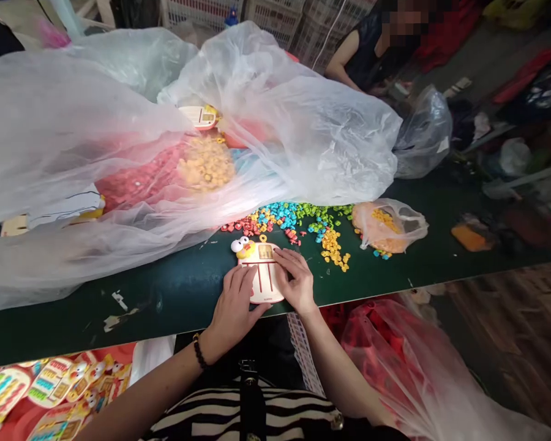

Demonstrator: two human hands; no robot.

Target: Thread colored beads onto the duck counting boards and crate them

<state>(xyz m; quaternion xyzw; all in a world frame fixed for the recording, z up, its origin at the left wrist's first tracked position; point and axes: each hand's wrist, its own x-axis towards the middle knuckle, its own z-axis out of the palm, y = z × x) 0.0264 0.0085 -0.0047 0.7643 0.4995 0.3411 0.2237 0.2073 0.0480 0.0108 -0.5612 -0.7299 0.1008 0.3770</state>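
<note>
While both hands press flat on the toy (pixel 261 272) at the table (pixel 174 288) edge, left hand (pixel 235 304) and right hand (pixel 294 280) grip nothing; beads (pixel 303 223) lie just beyond, likely next to be picked.

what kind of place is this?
Likely a small toy assembly workshop: both hands on a duck-faced toy abacus, loose coloured beads on the green table, big plastic bags of parts.
</note>
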